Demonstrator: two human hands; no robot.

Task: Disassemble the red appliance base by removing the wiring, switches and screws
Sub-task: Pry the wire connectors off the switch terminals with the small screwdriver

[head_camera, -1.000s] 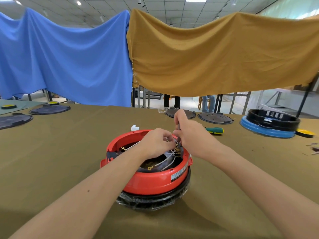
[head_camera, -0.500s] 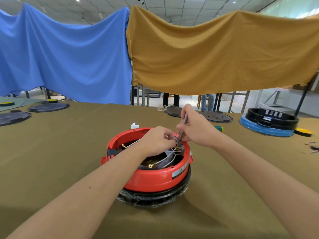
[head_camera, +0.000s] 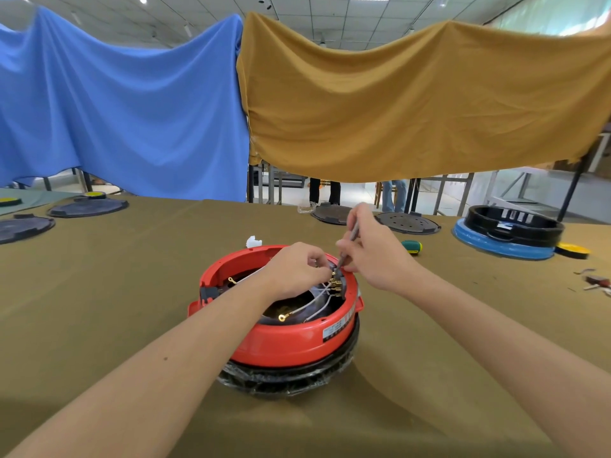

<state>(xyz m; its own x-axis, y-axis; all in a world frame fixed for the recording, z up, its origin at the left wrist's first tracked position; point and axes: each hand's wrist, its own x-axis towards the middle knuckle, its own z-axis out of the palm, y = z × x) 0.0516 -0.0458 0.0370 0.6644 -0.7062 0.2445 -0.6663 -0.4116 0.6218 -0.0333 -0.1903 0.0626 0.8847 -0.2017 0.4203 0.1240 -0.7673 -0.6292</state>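
The table (head_camera: 99, 309) is covered in an olive-brown cloth, and a blue sheet (head_camera: 125, 107) and a mustard sheet (head_camera: 413, 100) are hung up behind it as a backdrop. The red appliance base (head_camera: 281, 332) is sat roughly mid-table on a black ring wrapped in plastic film, open side up, with white wires (head_camera: 317, 300) and brass terminals visible inside by its far right rim.

The left hand (head_camera: 297, 271) is curled in over the base's rim, fingertips pinched at the brass terminal cluster; exactly what's pinched can't be made out. A thin metal tool (head_camera: 348, 246) is gripped in the right hand (head_camera: 370, 252), its tip set down at that same spot on the rim.

Plenty of bare cloth is left around the base on the near, left and right sides. A small white bit (head_camera: 254, 241) is lying just beyond the base's far rim, and a green-and-yellow screwdriver handle (head_camera: 411, 246) is seen to the far right of it. Dark round plates (head_camera: 408, 222) are lined up further back, and a black-and-blue base (head_camera: 509, 231) is parked well off to the right.
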